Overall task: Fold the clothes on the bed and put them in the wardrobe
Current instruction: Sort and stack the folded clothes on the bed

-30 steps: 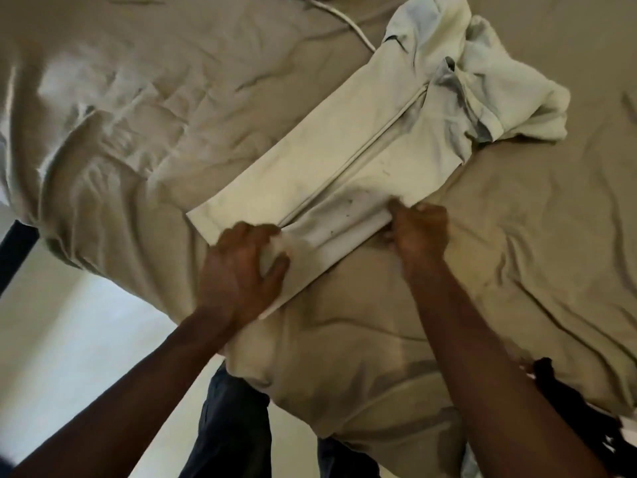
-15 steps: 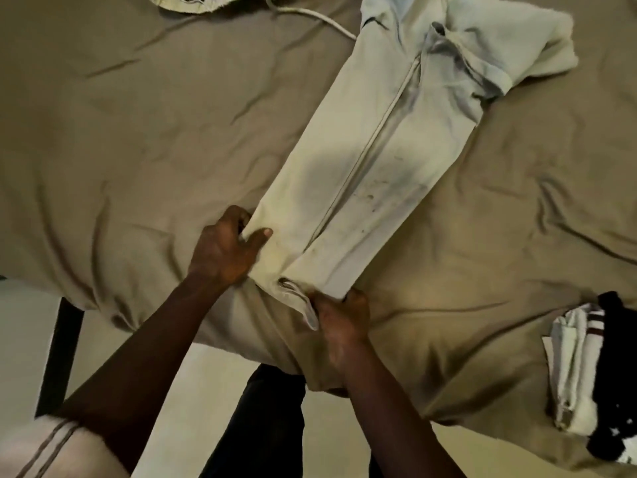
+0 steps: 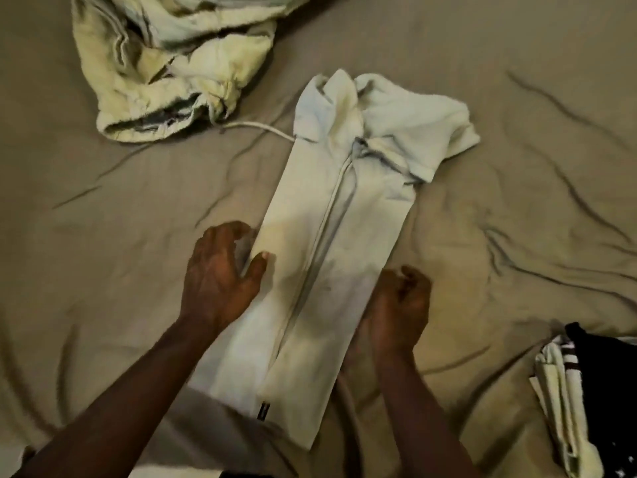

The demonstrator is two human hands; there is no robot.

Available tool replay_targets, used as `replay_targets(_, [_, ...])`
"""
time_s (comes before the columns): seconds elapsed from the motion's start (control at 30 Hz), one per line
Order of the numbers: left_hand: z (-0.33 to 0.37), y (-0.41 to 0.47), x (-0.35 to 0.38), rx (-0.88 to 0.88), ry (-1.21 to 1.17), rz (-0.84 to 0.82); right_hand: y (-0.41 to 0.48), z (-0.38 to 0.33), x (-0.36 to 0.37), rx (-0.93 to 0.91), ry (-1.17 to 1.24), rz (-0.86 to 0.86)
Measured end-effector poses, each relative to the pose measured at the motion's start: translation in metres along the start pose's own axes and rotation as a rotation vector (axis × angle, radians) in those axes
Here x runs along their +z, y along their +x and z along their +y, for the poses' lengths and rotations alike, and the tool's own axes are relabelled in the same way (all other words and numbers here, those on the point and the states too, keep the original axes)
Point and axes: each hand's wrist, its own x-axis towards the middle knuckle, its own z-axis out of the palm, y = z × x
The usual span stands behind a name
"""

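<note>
Left grip: left hand (image 3: 220, 274) on the left folded edge of the hoodie (image 3: 362, 229); thumb on top, fingers curled round the edge; cloth held between them
Right grip: right hand (image 3: 400, 305) against the right folded edge, a little nearer the hem; fingers curled; cloth pinched or merely touched, cannot tell
Hoodie place: flat on the bed between both hands; hem toward the near edge, hood (image 3: 413, 119) toward the far side
Surface: bed sheet (image 3: 103, 270) dull olive-tan, creased all over, deeper wrinkles at the right
Room: bed filling nearly the whole view; dim, warm light
Hoodie look: pale cream; sides folded in to a long narrow strip; zip (image 3: 320, 243) closed, running down the middle; faint dark smudges beside it; small dark tab (image 3: 263, 410) at the hem; hood rumpled, spilling rightward
Counts: two hands; one hoodie under them; one crumpled cream garment (image 3: 172, 70) at far left; one white cord (image 3: 255, 127) lying between that garment and the hoodie's collar; one folded pile (image 3: 565, 391) at near right, black and cream with stripes
</note>
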Motion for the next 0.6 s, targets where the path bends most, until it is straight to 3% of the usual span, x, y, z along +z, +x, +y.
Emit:
replay_targets(0.1, [0.052,0.083,0.003,-0.072,-0.162,0.029,0.089,-0.062,0.017,0.124,0.216,0.105])
replay_targets(0.17, [0.081,0.137,0.007,-0.122,-0.231,0.032,0.137,-0.099,0.028,0.154,0.285,0.076])
replay_targets(0.3, [0.126,0.226,0.016,0.068,-0.095,0.088,0.201,-0.158,0.043,0.196,0.283,-0.044])
replay_targets(0.43, [0.179,0.294,0.033,0.098,0.115,-0.193,0.249,-0.190,0.057,0.093,0.033,-0.172])
replay_targets(0.53, [0.195,0.319,0.047,0.171,0.360,-0.486,0.248,-0.208,0.055,-0.063,0.006,-0.292])
replay_targets(0.6, [0.199,0.332,0.049,0.178,0.303,-0.554,0.254,-0.214,0.052,-0.136,0.019,-0.338])
